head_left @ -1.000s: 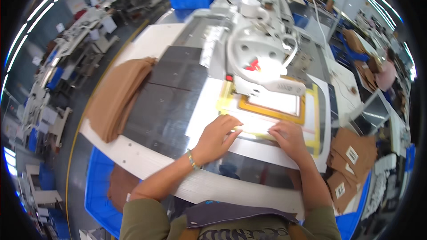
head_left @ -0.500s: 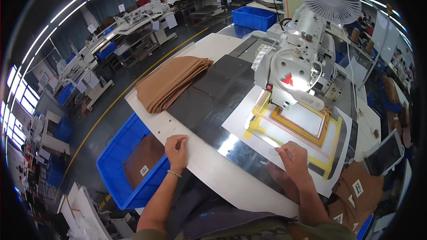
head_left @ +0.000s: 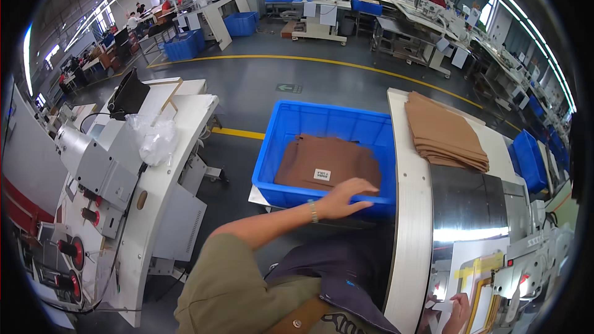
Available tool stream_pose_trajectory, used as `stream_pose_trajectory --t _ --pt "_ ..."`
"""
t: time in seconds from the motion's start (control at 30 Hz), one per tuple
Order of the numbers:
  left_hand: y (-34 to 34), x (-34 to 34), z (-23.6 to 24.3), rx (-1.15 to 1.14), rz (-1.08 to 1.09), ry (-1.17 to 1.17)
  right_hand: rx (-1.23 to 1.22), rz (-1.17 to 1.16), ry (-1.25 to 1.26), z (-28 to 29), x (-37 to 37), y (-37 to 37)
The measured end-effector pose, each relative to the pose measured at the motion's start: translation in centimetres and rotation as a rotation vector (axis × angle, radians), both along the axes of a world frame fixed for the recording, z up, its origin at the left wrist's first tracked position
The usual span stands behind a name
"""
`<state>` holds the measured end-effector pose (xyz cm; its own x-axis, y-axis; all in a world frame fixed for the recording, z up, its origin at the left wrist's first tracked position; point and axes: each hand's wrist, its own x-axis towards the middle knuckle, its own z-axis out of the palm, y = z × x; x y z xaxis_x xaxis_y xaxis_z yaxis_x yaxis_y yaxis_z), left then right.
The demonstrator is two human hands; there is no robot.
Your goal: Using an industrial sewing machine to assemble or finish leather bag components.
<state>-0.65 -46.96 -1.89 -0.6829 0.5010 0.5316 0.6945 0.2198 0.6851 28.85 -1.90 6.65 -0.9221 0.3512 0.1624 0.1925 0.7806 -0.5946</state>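
My left hand reaches over the near rim of a blue plastic bin, fingers stretched and thumb apart, holding nothing. Under it in the bin lie brown fabric pieces. The top one bears a small white label. Far to the right, at the picture's lower edge, my right hand is closed beside the yellow-taped frame of a sewing machine. A whitish scrap shows at its fingertips, too small to name.
A stack of brown fabric lies on the white table right of the bin. On the left stands another worktable with a machine, red thread spools and a clear plastic bag.
My view has swung left toward the bin. My left hand has moved from the table edge to over the bin, and its curled fingers have opened. My right hand stays by the frame.
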Motion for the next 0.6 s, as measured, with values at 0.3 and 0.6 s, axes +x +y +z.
stream_pose_trajectory --t 0.3,0.6 --pt "-19.3 -2.7 -1.7 -0.776 -0.141 0.078 0.073 0.787 0.095 3.9 -21.7 -14.2" --pt "-21.4 -4.3 -1.5 -1.114 -0.093 -0.328 0.217 1.296 -0.022 -3.1 -34.2 -23.5"
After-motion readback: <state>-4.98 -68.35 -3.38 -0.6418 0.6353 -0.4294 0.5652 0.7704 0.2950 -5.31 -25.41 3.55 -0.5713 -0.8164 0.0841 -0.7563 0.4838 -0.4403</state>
